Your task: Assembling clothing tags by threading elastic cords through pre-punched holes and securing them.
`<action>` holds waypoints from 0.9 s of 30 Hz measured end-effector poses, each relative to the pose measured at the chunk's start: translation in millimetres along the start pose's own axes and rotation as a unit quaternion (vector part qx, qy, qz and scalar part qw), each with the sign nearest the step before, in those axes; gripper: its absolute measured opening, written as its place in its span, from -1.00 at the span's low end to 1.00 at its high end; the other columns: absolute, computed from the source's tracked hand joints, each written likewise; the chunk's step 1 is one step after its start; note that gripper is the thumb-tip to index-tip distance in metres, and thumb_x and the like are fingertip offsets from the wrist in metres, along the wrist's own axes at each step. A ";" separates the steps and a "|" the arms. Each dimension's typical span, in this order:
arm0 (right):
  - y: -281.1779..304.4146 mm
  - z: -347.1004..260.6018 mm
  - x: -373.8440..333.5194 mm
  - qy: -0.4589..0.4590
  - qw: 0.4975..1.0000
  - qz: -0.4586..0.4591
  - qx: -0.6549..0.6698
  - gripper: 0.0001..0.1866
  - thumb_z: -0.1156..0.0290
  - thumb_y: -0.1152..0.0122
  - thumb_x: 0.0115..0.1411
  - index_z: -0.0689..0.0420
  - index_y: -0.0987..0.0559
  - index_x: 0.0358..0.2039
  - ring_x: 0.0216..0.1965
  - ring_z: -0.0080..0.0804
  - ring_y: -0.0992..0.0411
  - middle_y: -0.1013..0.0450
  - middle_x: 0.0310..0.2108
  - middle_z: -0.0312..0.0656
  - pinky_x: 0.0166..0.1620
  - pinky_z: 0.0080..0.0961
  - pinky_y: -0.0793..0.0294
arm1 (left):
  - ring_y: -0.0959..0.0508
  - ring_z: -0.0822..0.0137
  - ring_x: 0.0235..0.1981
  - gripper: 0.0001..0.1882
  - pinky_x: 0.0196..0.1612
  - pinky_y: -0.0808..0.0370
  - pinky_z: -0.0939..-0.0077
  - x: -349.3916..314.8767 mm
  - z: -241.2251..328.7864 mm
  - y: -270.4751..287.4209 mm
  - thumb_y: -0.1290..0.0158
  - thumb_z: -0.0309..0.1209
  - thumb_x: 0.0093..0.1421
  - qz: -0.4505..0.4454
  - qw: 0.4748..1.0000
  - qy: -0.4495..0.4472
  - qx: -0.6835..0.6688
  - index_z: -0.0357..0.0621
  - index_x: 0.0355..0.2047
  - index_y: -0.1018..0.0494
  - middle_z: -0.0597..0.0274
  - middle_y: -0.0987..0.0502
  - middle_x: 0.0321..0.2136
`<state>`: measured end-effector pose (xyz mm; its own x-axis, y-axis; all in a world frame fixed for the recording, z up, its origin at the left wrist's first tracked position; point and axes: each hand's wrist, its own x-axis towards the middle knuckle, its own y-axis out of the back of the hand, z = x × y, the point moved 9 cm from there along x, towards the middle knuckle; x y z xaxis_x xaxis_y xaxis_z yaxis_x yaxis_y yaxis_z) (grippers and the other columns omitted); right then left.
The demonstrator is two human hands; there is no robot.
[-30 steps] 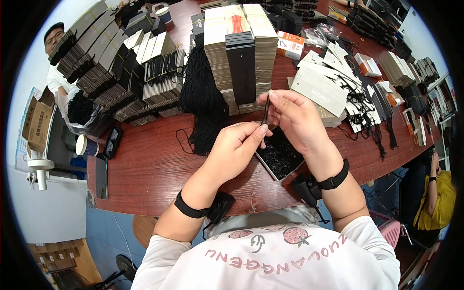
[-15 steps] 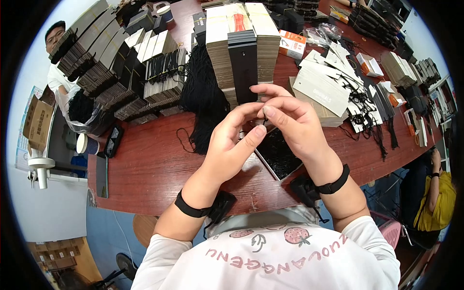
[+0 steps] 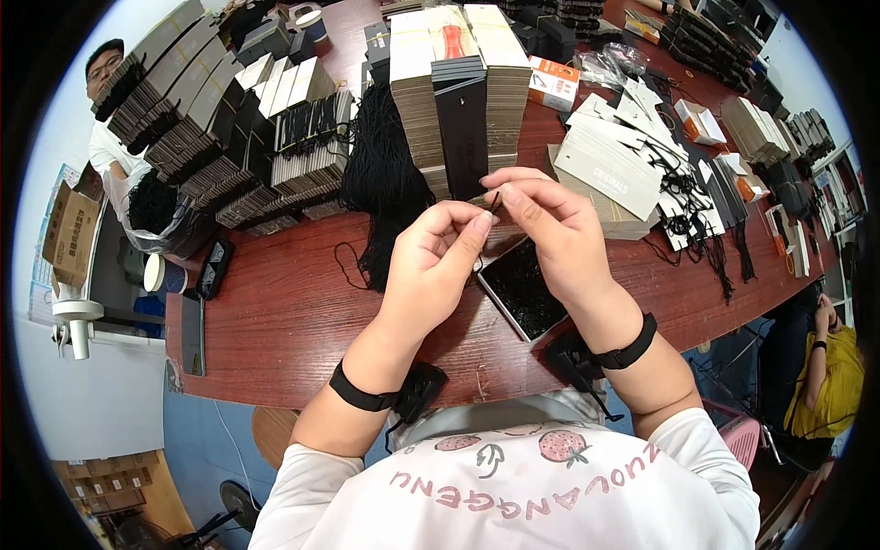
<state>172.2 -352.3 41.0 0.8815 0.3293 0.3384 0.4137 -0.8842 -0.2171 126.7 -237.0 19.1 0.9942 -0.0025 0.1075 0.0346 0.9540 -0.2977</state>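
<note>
My left hand and my right hand are raised close together over the table, each with thumb and forefinger pinched. Between their fingertips runs a thin black cord, largely hidden by the fingers. Below my right hand lies a shallow tray filled with small glossy black pieces, too fine to make out. Just beyond my fingertips, a stack of black tags leans against tall stacks of pale card tags. A thick bundle of black cords hangs down left of these stacks.
White tags with black cords spread at the right, near an orange-and-white box. More tag stacks crowd the left. A phone lies by the left edge; a red-handled tool rests atop the stacks. Two other people sit around.
My hands have drawn slightly apart; the left fingertips moved up and left. A short dark length of cord now shows between the fingertips.
</note>
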 end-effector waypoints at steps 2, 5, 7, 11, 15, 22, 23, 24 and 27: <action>6.3 -5.0 2.6 0.008 1.000 0.022 0.005 -0.81 0.41 -0.11 0.22 0.29 -0.56 -0.35 -0.32 -0.66 -0.38 -0.46 -0.27 -0.19 -0.23 -0.69 -0.38 | -0.34 0.70 -0.52 -0.88 -0.47 -0.27 0.83 -0.2 2.9 4.7 -0.01 -0.47 0.24 0.017 1.000 -0.006 0.007 -0.28 -0.26 -0.45 0.41 -0.45 -0.49; 19.9 -4.0 7.5 -0.066 0.991 -0.006 -0.115 -0.79 0.36 -0.15 0.18 0.26 -0.56 -0.43 -0.51 -0.58 -0.37 -0.48 -0.56 -0.28 -0.39 -0.61 -0.35 | -0.35 0.69 -0.52 -0.87 -0.47 -0.27 0.83 1.1 7.1 4.8 -0.01 -0.47 0.24 0.015 0.999 -0.016 0.035 -0.28 -0.25 -0.45 0.42 -0.45 -0.49; 14.8 -7.9 4.3 -0.091 0.954 -0.123 -0.259 -0.80 0.35 -0.19 0.12 0.24 -0.56 -0.46 -0.54 -0.50 -0.39 -0.46 -0.60 -0.21 -0.41 -0.57 -0.36 | -0.37 0.68 -0.52 -0.87 -0.47 -0.30 0.80 1.1 9.1 6.9 -0.02 -0.47 0.23 0.025 0.997 -0.031 0.070 -0.28 -0.27 -0.47 0.40 -0.46 -0.48; -10.9 4.8 -11.5 -0.037 0.841 -0.290 -0.455 -0.84 0.38 -0.28 -0.07 0.20 -0.57 -0.51 -0.54 -0.21 -0.45 -0.45 -0.59 -0.05 -0.42 -0.40 -0.41 | -0.40 0.64 -0.51 -0.88 -0.46 -0.34 0.76 3.2 8.6 12.7 -0.04 -0.47 0.21 0.049 0.981 -0.092 0.167 -0.29 -0.31 -0.48 0.35 -0.46 -0.47; -12.1 28.9 -24.3 -0.075 0.760 -0.341 -0.548 -0.90 0.41 -0.29 -0.13 0.15 -0.58 -0.56 -0.43 -0.13 -0.48 -0.50 -0.55 -0.10 -0.35 -0.30 -0.44 | -0.43 0.60 -0.51 -0.87 -0.45 -0.38 0.71 4.2 10.7 14.5 -0.05 -0.47 0.20 0.056 0.971 -0.114 0.204 -0.32 -0.34 -0.48 0.28 -0.45 -0.46; -8.9 26.8 -23.2 -0.034 0.757 -0.337 -0.558 -0.94 0.47 -0.27 -0.13 0.14 -0.56 -0.60 -0.42 -0.14 -0.48 -0.48 -0.58 -0.10 -0.35 -0.32 -0.44 | -0.46 0.57 -0.50 -0.87 -0.44 -0.40 0.68 3.7 10.3 13.2 -0.06 -0.47 0.19 0.056 0.975 -0.111 0.186 -0.31 -0.34 -0.48 0.26 -0.46 -0.46; -8.0 16.3 -17.6 0.016 0.780 -0.303 -0.548 -0.94 0.48 -0.26 -0.10 0.16 -0.55 -0.59 -0.45 -0.16 -0.48 -0.46 -0.59 -0.09 -0.37 -0.34 -0.44 | -0.46 0.57 -0.50 -0.87 -0.44 -0.40 0.68 4.2 9.0 13.8 -0.06 -0.47 0.19 0.055 0.975 -0.110 0.186 -0.31 -0.34 -0.48 0.26 -0.46 -0.46; -8.1 14.4 -15.0 0.015 0.780 -0.303 -0.548 -0.94 0.48 -0.26 -0.10 0.16 -0.55 -0.59 -0.45 -0.16 -0.48 -0.46 -0.59 -0.09 -0.37 -0.34 -0.44 | -0.46 0.56 -0.51 -0.88 -0.44 -0.41 0.67 5.1 6.4 14.2 -0.06 -0.47 0.19 0.052 0.975 -0.108 0.189 -0.30 -0.34 -0.48 0.25 -0.46 -0.46; 11.7 7.0 2.9 -0.166 0.942 -0.146 -0.254 -0.97 0.57 -0.14 0.10 0.23 -0.47 -0.46 -0.57 -0.54 -0.46 -0.46 -0.59 -0.21 -0.50 -0.60 -0.41 | -0.46 0.55 -0.50 -0.89 -0.44 -0.41 0.67 4.1 4.5 15.9 -0.05 -0.48 0.19 0.053 0.974 -0.108 0.194 -0.29 -0.34 -0.48 0.24 -0.47 -0.46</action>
<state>181.2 -359.4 33.1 0.8047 0.5937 -0.0065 0.5610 -0.7567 0.3357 130.9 -220.5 19.1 0.9442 0.1245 0.3048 -0.1490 0.9871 0.0583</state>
